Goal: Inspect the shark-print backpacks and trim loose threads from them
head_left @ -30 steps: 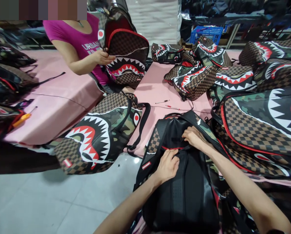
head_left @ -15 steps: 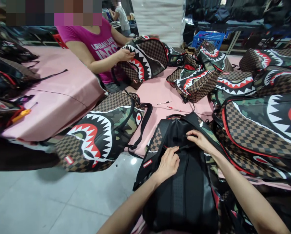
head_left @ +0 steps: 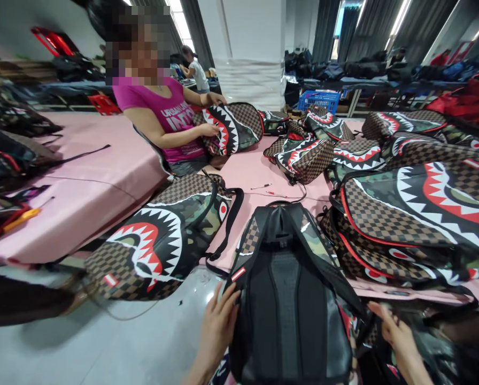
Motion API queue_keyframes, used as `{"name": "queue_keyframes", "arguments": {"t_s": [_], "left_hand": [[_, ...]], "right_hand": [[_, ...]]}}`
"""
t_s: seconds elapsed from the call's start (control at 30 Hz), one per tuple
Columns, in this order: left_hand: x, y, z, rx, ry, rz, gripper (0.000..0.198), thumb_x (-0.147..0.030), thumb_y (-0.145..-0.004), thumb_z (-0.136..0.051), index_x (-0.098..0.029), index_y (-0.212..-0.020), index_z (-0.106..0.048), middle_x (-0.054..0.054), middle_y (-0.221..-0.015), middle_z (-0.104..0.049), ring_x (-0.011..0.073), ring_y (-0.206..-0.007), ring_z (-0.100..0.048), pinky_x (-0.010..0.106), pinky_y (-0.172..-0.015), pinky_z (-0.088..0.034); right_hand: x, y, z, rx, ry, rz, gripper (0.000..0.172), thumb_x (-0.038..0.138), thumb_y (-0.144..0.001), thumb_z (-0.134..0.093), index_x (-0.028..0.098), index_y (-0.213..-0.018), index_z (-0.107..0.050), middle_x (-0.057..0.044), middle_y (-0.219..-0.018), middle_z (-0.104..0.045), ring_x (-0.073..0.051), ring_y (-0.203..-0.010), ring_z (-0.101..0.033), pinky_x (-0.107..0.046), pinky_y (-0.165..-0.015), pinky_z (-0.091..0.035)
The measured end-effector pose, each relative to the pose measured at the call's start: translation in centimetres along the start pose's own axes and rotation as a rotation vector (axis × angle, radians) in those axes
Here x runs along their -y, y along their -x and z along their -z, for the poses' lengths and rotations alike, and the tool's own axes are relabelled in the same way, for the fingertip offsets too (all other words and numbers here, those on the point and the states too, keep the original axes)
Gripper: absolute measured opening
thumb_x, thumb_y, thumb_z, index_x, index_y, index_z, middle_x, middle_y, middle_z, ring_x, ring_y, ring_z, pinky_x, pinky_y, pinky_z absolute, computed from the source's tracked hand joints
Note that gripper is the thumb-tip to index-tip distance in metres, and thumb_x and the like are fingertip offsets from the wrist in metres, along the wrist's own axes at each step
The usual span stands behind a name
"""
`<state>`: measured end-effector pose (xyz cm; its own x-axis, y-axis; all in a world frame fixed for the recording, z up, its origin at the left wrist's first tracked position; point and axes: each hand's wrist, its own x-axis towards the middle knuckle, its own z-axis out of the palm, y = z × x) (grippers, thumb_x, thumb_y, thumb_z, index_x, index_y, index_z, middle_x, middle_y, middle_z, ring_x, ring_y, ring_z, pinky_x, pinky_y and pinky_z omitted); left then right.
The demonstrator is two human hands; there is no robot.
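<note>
- My left hand (head_left: 218, 323) lies flat against the left side wall of the black backpack (head_left: 291, 299). The fingers are spread apart and clamped on nothing.
- My right hand (head_left: 395, 334) is at the lower right corner of the black backpack. The hand is blurred, so I cannot tell whether its fingers grip anything.
- The black backpack lies between both hands with its back panel facing up and its top handle pointing away from me. Its upper part rests on the near edge of the pink bench (head_left: 103, 176).
- A shark-mouth backpack (head_left: 159, 235) lies just left of it and overhangs the bench edge.
- A pile of like backpacks (head_left: 416, 208) lies just right of it.
- Two pens (head_left: 261, 186) lie on the bench beyond the handle.
- A co-worker (head_left: 163, 115) in a pink shirt sits across the bench with both hands on another shark-mouth bag (head_left: 235, 125).
</note>
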<state>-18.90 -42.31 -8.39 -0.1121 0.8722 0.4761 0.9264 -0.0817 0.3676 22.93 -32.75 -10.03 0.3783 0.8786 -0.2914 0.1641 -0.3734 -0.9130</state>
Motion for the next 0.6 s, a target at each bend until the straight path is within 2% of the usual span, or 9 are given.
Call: {"name": "queue_keyframes", "arguments": {"t_s": [0.1, 0.17, 0.2, 0.27, 0.33, 0.43, 0.53, 0.6], "left_hand": [[1.8, 1.7, -0.1, -0.014, -0.01, 0.1, 0.035, -0.021, -0.086, -0.042, -0.03, -0.118, -0.051, 0.004, -0.121, -0.057, 0.0262, -0.128, -0.036, 0.05, -0.093, -0.047], [2.0, 3.4, -1.0, 0.045, -0.016, 0.157, 0.034, -0.026, -0.086, -0.042, -0.026, -0.119, -0.051, 0.007, -0.124, -0.054, 0.0271, -0.123, -0.042, 0.049, -0.093, -0.047], [1.8, 4.3, -1.5, 0.094, -0.018, 0.178, 0.034, -0.029, -0.086, -0.042, -0.023, -0.119, -0.051, 0.009, -0.126, -0.053, 0.027, -0.121, -0.045, 0.048, -0.092, -0.048], [1.1, 6.0, -2.6, 0.182, -0.02, 0.211, 0.037, -0.03, -0.087, -0.04, -0.018, -0.121, -0.049, 0.012, -0.131, -0.047, 0.0262, -0.118, -0.048, 0.046, -0.092, -0.048], [0.4, 7.3, -3.4, 0.222, -0.028, 0.231, 0.039, -0.029, -0.087, -0.039, -0.017, -0.123, -0.047, 0.013, -0.134, -0.043, 0.0261, -0.121, -0.045, 0.047, -0.095, -0.045], [-0.1, 7.7, -3.7, 0.209, -0.045, 0.228, 0.04, -0.03, -0.086, -0.041, -0.017, -0.123, -0.048, 0.013, -0.133, -0.043, 0.0272, -0.122, -0.042, 0.049, -0.096, -0.043], [-0.4, 7.3, -3.2, 0.197, -0.055, 0.203, 0.04, -0.031, -0.086, -0.042, -0.019, -0.123, -0.047, 0.012, -0.134, -0.043, 0.0261, -0.121, -0.044, 0.047, -0.095, -0.044], [-0.9, 7.3, -2.6, 0.168, -0.103, 0.17, 0.041, -0.031, -0.086, -0.042, -0.019, -0.125, -0.046, 0.013, -0.136, -0.04, 0.0271, -0.124, -0.04, 0.047, -0.095, -0.043]], "right_hand": [[-2.1, 2.1, -2.1, 0.019, -0.068, -0.037, 0.045, 0.067, -0.059, -0.059, 0.023, -0.051, -0.053, 0.005, -0.036, -0.031, -0.013, -0.031, -0.03, -0.028, -0.029, -0.025], [-2.0, 3.4, -2.9, 0.024, -0.088, -0.002, 0.048, 0.069, -0.061, -0.056, 0.023, -0.049, -0.049, 0.003, -0.037, -0.039, -0.014, -0.034, -0.039, -0.028, -0.033, -0.033], [-1.6, 4.0, -3.0, 0.048, -0.065, 0.033, 0.047, 0.067, -0.063, -0.056, 0.021, -0.053, -0.053, 0.001, -0.042, -0.048, -0.016, -0.04, -0.047, -0.028, -0.038, -0.04], [-0.6, 5.4, -2.7, 0.163, 0.05, 0.139, 0.04, 0.058, -0.066, -0.058, 0.019, -0.069, -0.065, -0.005, -0.065, -0.065, -0.021, -0.063, -0.061, -0.031, -0.057, -0.05], [0.5, 7.1, -2.5, 0.335, 0.207, 0.284, 0.032, 0.047, -0.07, -0.06, 0.02, -0.085, -0.07, -0.008, -0.089, -0.069, -0.024, -0.086, -0.063, -0.032, -0.076, -0.049], [1.7, 9.6, -3.1, 0.479, 0.387, 0.443, 0.024, 0.033, -0.075, -0.055, 0.027, -0.092, -0.07, -0.004, -0.098, -0.068, -0.023, -0.091, -0.063, -0.032, -0.08, -0.047], [1.8, 10.0, -3.7, 0.465, 0.325, 0.407, 0.022, 0.034, -0.074, -0.057, 0.025, -0.087, -0.071, -0.003, -0.092, -0.069, -0.023, -0.085, -0.063, -0.031, -0.077, -0.047], [1.1, 9.0, -3.3, 0.349, 0.14, 0.298, 0.027, 0.042, -0.072, -0.06, 0.02, -0.081, -0.072, -0.005, -0.084, -0.069, -0.022, -0.08, -0.063, -0.029, -0.073, -0.047]]}}
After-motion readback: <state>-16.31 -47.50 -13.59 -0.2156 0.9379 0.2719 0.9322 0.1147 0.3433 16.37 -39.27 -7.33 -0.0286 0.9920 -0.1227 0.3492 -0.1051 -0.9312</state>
